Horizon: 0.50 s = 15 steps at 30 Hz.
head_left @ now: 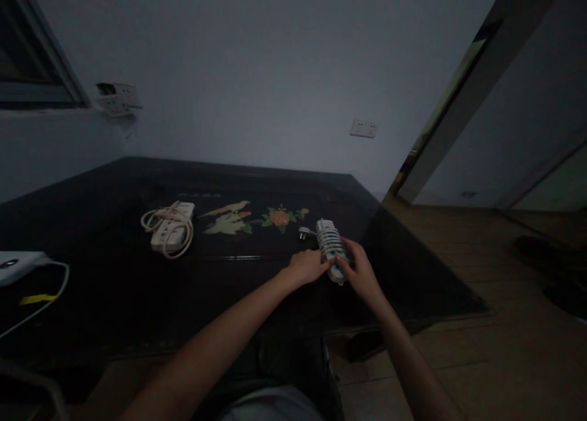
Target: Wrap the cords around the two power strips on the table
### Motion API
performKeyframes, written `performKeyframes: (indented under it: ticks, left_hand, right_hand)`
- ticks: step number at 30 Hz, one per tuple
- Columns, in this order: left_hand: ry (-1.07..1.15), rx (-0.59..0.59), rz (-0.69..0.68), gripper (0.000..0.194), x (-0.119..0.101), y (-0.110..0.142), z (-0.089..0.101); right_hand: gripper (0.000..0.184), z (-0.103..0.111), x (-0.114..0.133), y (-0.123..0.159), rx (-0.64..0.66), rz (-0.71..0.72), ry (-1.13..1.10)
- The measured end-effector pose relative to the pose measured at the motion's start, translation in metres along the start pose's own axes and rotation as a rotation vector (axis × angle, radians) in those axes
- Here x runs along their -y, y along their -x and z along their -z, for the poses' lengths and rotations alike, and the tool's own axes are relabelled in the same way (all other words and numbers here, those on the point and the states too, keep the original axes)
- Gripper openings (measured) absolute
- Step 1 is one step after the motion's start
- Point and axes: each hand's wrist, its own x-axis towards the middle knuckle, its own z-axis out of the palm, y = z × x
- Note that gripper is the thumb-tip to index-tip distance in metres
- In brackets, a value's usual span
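A white power strip (326,226) with its cord wound around it in several turns is between my two hands at the right part of the dark table. My left hand (308,267) grips its left side, thumb on top. From the right, my right hand (360,265) closes on the near half, its thumb pressing the top face. The plug (303,232) sticks out to the left of the strip's far end. Farther left lies a second white power strip (161,240), its pale cord looped loosely over it; neither hand touches that one.
The black table (220,305) bears a painted bird and flower pattern. At the left edge sit a white device (21,265) with a thin cable and a yellow strip (39,298). Wall sockets (364,128) are on the wall behind. A tiled floor (495,262) lies right of the table.
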Motion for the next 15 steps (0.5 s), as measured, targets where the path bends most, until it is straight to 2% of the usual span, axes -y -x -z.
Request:
performKeyframes:
  ticks: [2,4,5,8,11,15]
  left_hand:
    - [0.066,0.043,-0.101,0.043,0.008,-0.004,0.004]
    - [0.17,0.008,-0.193,0.032,0.019,-0.01,0.009]
    - [0.219,-0.051,-0.206,0.028,0.025,-0.014,0.012]
    - [0.28,-0.31,-0.118,0.019,0.042,-0.03,0.018]
    - [0.271,-0.451,-0.061,0.032,0.055,-0.047,0.016]
    - [0.281,-0.447,-0.088,0.049,0.064,-0.062,0.004]
  right_hand:
    - [0.048,-0.007,0.005,0.016,-0.007,-0.007,0.004]
    - [0.049,-0.013,0.01,0.023,-0.026,-0.023,0.024]
    - [0.049,-0.015,0.012,0.024,-0.036,-0.03,0.037]
    - [0.048,-0.018,0.013,0.023,-0.045,-0.033,0.083]
    - [0.048,-0.019,0.012,0.023,-0.036,-0.029,0.124]
    - [0.051,-0.018,0.011,0.027,-0.004,-0.049,0.147]
